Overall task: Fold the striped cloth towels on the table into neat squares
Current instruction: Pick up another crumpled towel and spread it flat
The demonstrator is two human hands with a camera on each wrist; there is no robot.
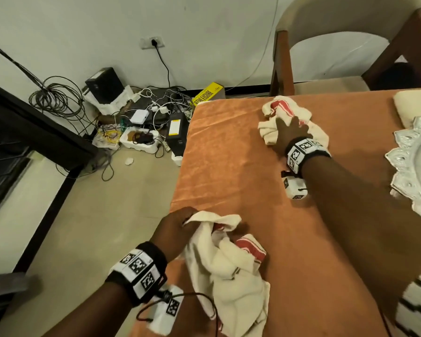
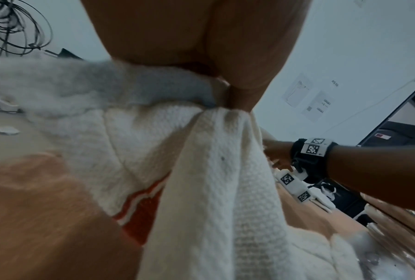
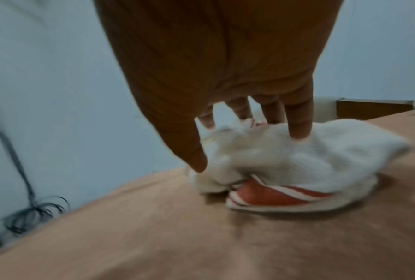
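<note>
Two crumpled cream towels with red stripes lie on the orange tablecloth (image 1: 229,166). The near towel (image 1: 231,266) sits at the table's front left edge. My left hand (image 1: 181,221) pinches its upper corner; the left wrist view shows thumb and finger clamped on a bunched fold of that towel (image 2: 213,189). The far towel (image 1: 281,107) lies near the back edge. My right hand (image 1: 288,126) is over it with straight, spread fingers. In the right wrist view a fingertip (image 3: 299,132) touches the top of the far towel (image 3: 297,161), and the thumb hangs at its left side.
A silver scalloped tray (image 1: 408,171) and a cream pad (image 1: 413,103) occupy the table's right side. A wooden chair (image 1: 281,64) stands behind the table. Tangled cables and boxes (image 1: 144,117) litter the floor to the left, beyond the table edge (image 1: 180,166).
</note>
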